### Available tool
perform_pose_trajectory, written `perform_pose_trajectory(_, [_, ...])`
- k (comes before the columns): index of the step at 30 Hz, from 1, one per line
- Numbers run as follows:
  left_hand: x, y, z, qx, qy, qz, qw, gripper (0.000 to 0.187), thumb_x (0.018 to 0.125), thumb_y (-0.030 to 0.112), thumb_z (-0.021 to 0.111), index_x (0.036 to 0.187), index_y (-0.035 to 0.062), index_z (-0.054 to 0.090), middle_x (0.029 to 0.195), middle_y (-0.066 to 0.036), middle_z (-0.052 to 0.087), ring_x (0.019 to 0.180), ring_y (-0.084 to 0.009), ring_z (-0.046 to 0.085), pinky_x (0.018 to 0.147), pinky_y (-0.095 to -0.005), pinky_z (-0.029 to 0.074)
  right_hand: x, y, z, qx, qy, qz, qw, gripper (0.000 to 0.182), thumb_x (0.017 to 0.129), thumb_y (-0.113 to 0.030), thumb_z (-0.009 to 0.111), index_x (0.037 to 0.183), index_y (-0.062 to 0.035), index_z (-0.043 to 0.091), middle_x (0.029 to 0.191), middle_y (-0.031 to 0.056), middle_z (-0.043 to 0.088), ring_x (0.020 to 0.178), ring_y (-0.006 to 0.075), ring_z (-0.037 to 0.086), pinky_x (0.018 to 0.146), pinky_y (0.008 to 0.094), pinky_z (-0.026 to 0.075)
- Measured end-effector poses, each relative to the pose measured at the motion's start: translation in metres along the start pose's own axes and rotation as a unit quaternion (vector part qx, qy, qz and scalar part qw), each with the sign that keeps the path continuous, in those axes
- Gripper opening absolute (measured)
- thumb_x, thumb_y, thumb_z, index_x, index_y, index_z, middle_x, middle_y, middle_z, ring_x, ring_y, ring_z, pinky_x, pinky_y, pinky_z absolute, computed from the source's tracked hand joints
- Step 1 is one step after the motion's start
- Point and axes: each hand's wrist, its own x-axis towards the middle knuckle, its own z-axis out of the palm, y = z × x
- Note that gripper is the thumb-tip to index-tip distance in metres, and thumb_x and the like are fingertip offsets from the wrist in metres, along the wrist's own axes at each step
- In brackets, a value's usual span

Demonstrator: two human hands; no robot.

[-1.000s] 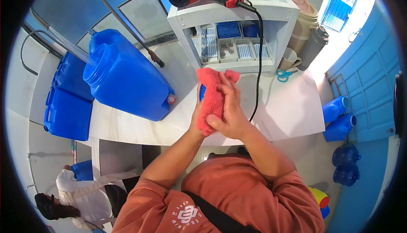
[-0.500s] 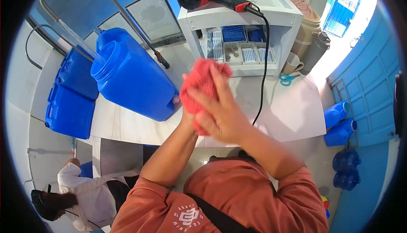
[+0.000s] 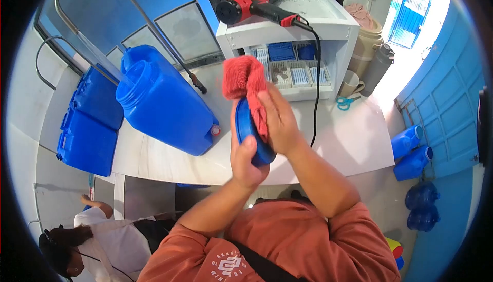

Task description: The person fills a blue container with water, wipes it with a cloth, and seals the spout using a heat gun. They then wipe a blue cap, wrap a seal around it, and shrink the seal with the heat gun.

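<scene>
In front of my body, above the table edge, my left hand (image 3: 243,165) grips a round blue lid (image 3: 245,121) tilted on its edge, thumb across the near side. My right hand (image 3: 281,124) presses a fluffy red cloth (image 3: 243,76) against the lid's right face. The cloth's bunched top sticks up past the far edge of the lid. Cloth and palm hide the right side of the lid. To the left stands an uncapped blue water jug (image 3: 167,107) with a small red-and-white spigot piece (image 3: 215,130) near its base and a clear hose in its mouth.
A white shelf unit (image 3: 241,34) carries a red-and-black heat gun (image 3: 264,8), its black cord (image 3: 317,76) hanging onto the table. A mug (image 3: 349,83), a grey flask (image 3: 378,69) and teal scissors (image 3: 345,103) sit at the right. Another person (image 3: 110,241) is at lower left.
The lid, earlier covered by the cloth, now shows between my hands. The cloth has shifted to its right face and far edge. My right hand has moved slightly right and turned more upright.
</scene>
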Motion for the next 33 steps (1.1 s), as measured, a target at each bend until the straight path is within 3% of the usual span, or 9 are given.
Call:
perform_pose_trajectory(5, [0.008, -0.019, -0.012, 0.124, -0.006, 0.272, 0.954, 0.110, 0.083, 0.053, 0.069, 0.159, 0.0097, 0.002, 0.163, -0.020, 0.014, 0.150, -0.0350, 0.018, 0.121, -0.0498, 0.017, -0.035, 0.019, 0.012, 0.102, -0.016, 0.035, 0.994, 0.045, 0.107, -0.021, 0.041, 0.146, -0.0002, 0.042, 0.144, 0.0189, 0.048, 0.137, 0.0279, 0.043, 0.114, 0.0355, 0.031])
perform_pose_trajectory(8, [0.026, 0.004, -0.020, 0.149, -0.018, 0.287, 0.946, 0.110, 0.083, 0.057, 0.069, 0.159, 0.0101, 0.005, 0.162, -0.021, 0.016, 0.149, -0.0350, 0.020, 0.119, -0.0498, 0.024, -0.085, 0.060, 0.026, 0.012, -0.048, -0.017, 0.999, 0.051, 0.109, -0.022, 0.031, 0.154, 0.0010, 0.026, 0.158, 0.0164, 0.031, 0.146, 0.0242, 0.028, 0.120, 0.0353, 0.022])
perform_pose_trajectory(12, [0.030, 0.018, -0.047, 0.330, -0.245, 0.217, 0.886, 0.104, 0.086, 0.057, 0.066, 0.159, 0.0055, 0.011, 0.161, -0.024, 0.016, 0.148, -0.0348, 0.023, 0.118, -0.0477, 0.024, -0.064, 0.016, 0.025, 0.313, 0.033, 0.149, 0.937, 0.054, 0.110, -0.028, 0.026, 0.155, 0.0019, 0.021, 0.158, 0.0168, 0.030, 0.147, 0.0250, 0.028, 0.120, 0.0351, 0.021])
perform_pose_trajectory(15, [-0.007, 0.002, -0.025, 0.225, -0.147, 0.079, 0.960, 0.100, 0.088, 0.061, 0.058, 0.156, 0.0000, 0.019, 0.161, -0.025, 0.019, 0.148, -0.0377, 0.022, 0.120, -0.0477, 0.015, -0.035, 0.009, 0.000, 0.232, 0.014, 0.157, 0.960, 0.056, 0.110, -0.032, 0.030, 0.154, 0.0024, 0.024, 0.153, 0.0148, 0.038, 0.140, 0.0232, 0.038, 0.117, 0.0332, 0.026])
perform_pose_trajectory(18, [-0.003, -0.007, -0.023, 0.205, -0.095, 0.168, 0.959, 0.100, 0.087, 0.060, 0.060, 0.156, 0.0000, 0.020, 0.159, -0.027, 0.020, 0.148, -0.0395, 0.021, 0.119, -0.0488, 0.015, -0.040, 0.021, 0.003, 0.072, -0.043, -0.011, 0.996, 0.055, 0.110, -0.031, 0.031, 0.153, 0.0021, 0.025, 0.152, 0.0144, 0.039, 0.140, 0.0224, 0.038, 0.117, 0.0329, 0.027])
perform_pose_trajectory(23, [0.038, 0.018, -0.034, 0.416, -0.117, 0.292, 0.853, 0.100, 0.082, 0.048, 0.067, 0.154, -0.0035, 0.022, 0.154, -0.027, 0.027, 0.141, -0.0383, 0.029, 0.117, -0.0478, 0.021, -0.094, 0.033, 0.024, 0.447, 0.022, 0.245, 0.860, 0.050, 0.109, -0.027, 0.037, 0.150, 0.0018, 0.032, 0.144, 0.0126, 0.048, 0.134, 0.0214, 0.046, 0.114, 0.0338, 0.034])
perform_pose_trajectory(26, [0.039, 0.011, -0.064, 0.475, -0.092, 0.258, 0.836, 0.100, 0.080, 0.044, 0.068, 0.154, -0.0039, 0.023, 0.153, -0.025, 0.029, 0.140, -0.0377, 0.031, 0.117, -0.0468, 0.022, -0.114, 0.050, -0.002, 0.252, -0.023, 0.243, 0.936, 0.045, 0.108, -0.024, 0.040, 0.145, 0.0010, 0.040, 0.141, 0.0127, 0.051, 0.129, 0.0193, 0.051, 0.110, 0.0317, 0.040])
perform_pose_trajectory(28, [0.031, 0.005, -0.071, 0.261, 0.007, 0.172, 0.950, 0.102, 0.084, 0.052, 0.070, 0.155, 0.0015, 0.016, 0.149, -0.019, 0.033, 0.134, -0.0297, 0.038, 0.112, -0.0416, 0.032, -0.117, 0.035, -0.023, 0.330, 0.015, 0.394, 0.858, 0.052, 0.106, -0.031, 0.040, 0.149, -0.0025, 0.035, 0.143, 0.0120, 0.051, 0.130, 0.0267, 0.052, 0.113, 0.0419, 0.039])
perform_pose_trajectory(33, [-0.020, -0.065, -0.146, 0.282, 0.127, 0.001, 0.951, 0.095, 0.075, 0.047, 0.085, 0.142, 0.0081, 0.030, 0.138, -0.015, 0.039, 0.124, -0.0260, 0.047, 0.109, -0.0393, 0.038, -0.122, 0.013, -0.094, 0.515, 0.019, 0.274, 0.812, 0.060, 0.103, -0.041, 0.041, 0.151, -0.0057, 0.034, 0.151, 0.0128, 0.044, 0.137, 0.0321, 0.044, 0.115, 0.0479, 0.033])
